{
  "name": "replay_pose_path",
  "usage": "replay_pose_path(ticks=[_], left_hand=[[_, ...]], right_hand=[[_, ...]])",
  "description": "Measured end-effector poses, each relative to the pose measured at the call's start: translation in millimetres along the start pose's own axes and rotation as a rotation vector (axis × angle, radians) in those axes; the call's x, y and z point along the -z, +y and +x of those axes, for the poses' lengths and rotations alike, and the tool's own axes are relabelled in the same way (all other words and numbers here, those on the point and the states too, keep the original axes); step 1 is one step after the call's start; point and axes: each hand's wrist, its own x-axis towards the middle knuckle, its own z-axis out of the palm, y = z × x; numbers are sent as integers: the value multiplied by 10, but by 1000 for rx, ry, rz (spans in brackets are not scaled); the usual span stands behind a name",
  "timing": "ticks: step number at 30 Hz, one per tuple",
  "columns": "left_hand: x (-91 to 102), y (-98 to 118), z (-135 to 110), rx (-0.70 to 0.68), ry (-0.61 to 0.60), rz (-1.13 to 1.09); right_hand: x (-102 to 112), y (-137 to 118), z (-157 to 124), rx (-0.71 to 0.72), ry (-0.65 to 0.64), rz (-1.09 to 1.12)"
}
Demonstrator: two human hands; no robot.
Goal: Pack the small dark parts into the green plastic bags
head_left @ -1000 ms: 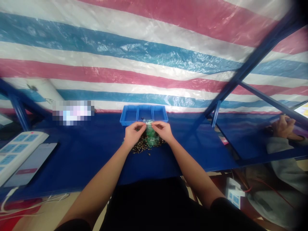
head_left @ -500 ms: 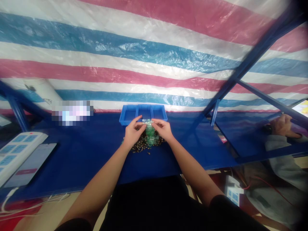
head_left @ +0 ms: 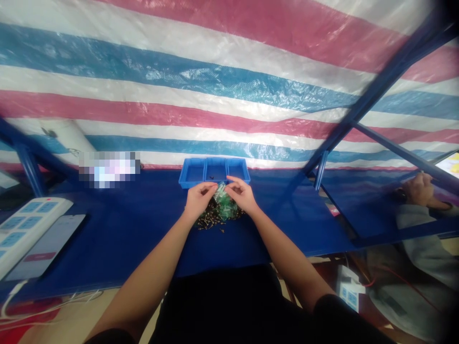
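Note:
A small clear plastic bag with green printing (head_left: 226,206) is held by its upper edge between my two hands. My left hand (head_left: 198,199) is closed, thumb and fingertips pinching the bag's left top corner. On the other side my right hand (head_left: 244,195) pinches the right top part, its index finger reaching forward. Beneath the bag lies a pile of small brass-coloured screws (head_left: 210,220), partly covered by the bag and hands. Just beyond my fingers stands a blue three-compartment tray (head_left: 192,184); a small dark piece (head_left: 211,177) lies in its middle compartment.
On the left of the blue table (head_left: 143,239) are a white power strip (head_left: 27,224) and a phone (head_left: 46,246) with a cable. A blue metal frame (head_left: 337,138) rises at right. Beyond it show another person's hands (head_left: 418,188). A striped plastic sheet (head_left: 215,110) hangs behind.
The bag's top edge, stretched flat between my fingers before, is now lower and more gathered. My left index finger has curled down toward the thumb.

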Motion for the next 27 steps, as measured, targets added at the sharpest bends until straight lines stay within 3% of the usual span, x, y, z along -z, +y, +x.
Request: replay_pose_path(ticks=[3,7,12,18,22,25,27], left_hand=[[-1,-5,11,45,104,-82],[-37,-10,10,80,157,-209],[-99,20,-7,59,219,-285],[-83,50,-16,19,115,-205],[-39,61,-29,-43,49,26],[-25,58,-39,-114,67,163],[-26,55,-43,-88,56,168]], right_hand=[[0,5,21,-69,18,52],[-1,15,34,-98,40,73],[-18,-1,13,-77,-50,73],[-1,7,28,-74,65,24],[24,11,46,-53,126,-16],[22,12,46,-103,109,13],[15,14,47,-125,79,53]])
